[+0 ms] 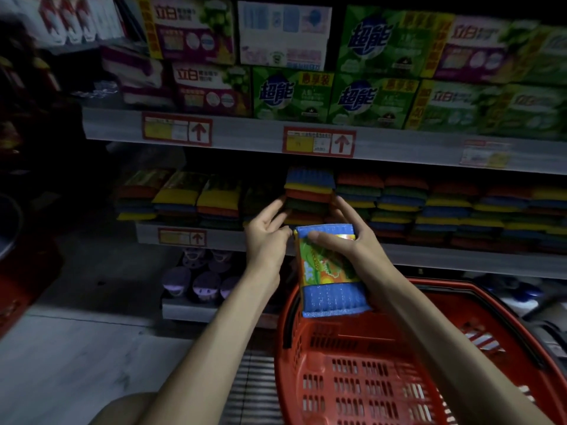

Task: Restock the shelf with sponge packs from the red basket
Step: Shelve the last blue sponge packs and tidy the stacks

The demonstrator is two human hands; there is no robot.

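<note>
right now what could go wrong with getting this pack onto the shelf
The stack that the left hand touches already stands taller than its neighbours, close under the upper shelf. Another pack on top may not fit, or may tip it. The right hand holds the pack near its top end only, so it could slip down toward the basket.

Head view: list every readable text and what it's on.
"超能": green boxes.
"立白": purple-and-white boxes.
"惠享装": yellow banner on the green boxes, slightly blurred.
Red up-arrows: price tags; their print is too blurred to read.
Label on the held sponge pack: unreadable.
</note>
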